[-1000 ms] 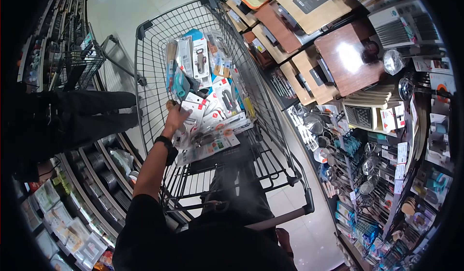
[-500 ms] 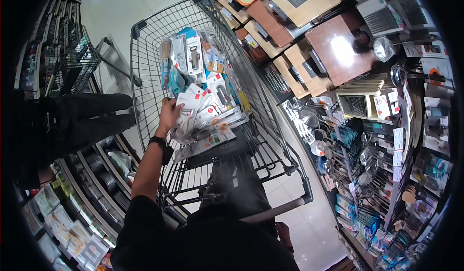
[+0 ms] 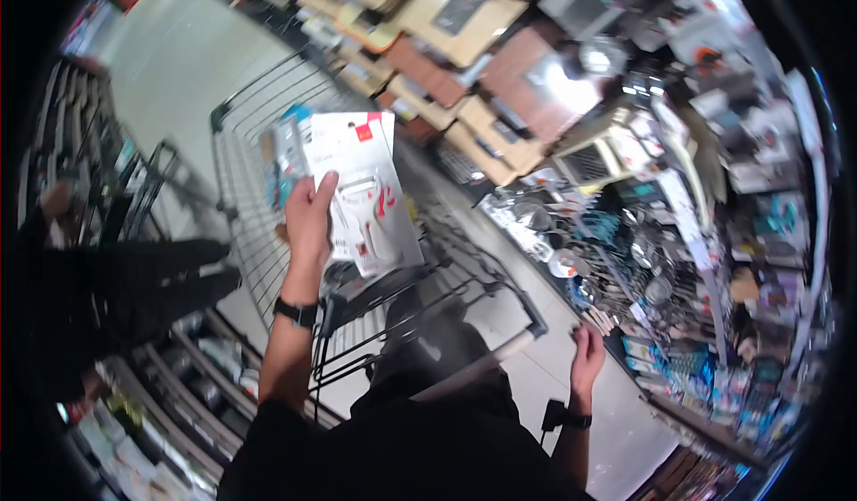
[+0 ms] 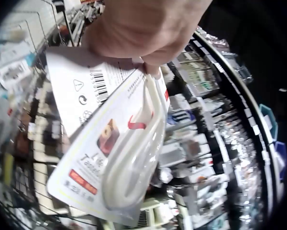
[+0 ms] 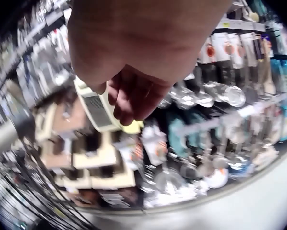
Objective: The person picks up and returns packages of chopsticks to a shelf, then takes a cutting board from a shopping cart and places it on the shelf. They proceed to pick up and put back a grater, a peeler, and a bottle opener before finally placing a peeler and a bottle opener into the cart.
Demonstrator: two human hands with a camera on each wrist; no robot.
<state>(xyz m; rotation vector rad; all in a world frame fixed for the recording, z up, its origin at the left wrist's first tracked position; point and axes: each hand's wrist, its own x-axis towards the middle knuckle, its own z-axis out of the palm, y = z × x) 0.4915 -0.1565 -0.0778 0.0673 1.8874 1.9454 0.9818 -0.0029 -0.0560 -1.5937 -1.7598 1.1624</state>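
Observation:
My left hand (image 3: 309,220) pinches white carded packages (image 3: 357,179) by their edge, thumb on top, above the shopping cart (image 3: 234,157). In the left wrist view the left hand (image 4: 146,28) grips two or more cards; the front package (image 4: 129,148) has a clear blister over a pale curved item, and a card behind it (image 4: 81,86) shows a barcode. My right hand (image 3: 586,358) hangs beside the cart handle, fingers loosely bent. The right wrist view shows that hand (image 5: 138,57) holding nothing, with the shelves beyond it.
Cutting boards (image 3: 460,14) and hanging kitchen tools (image 3: 656,269) line the right side. Another person's dark-clothed legs (image 3: 170,264) and a second cart (image 3: 143,188) are at the left, by low shelves (image 3: 170,376). The cart handle (image 3: 478,367) crosses near my body.
My left hand has lifted the white packages up from the pile in the cart. My right hand has come out to the right, away from my body. The head view has shifted.

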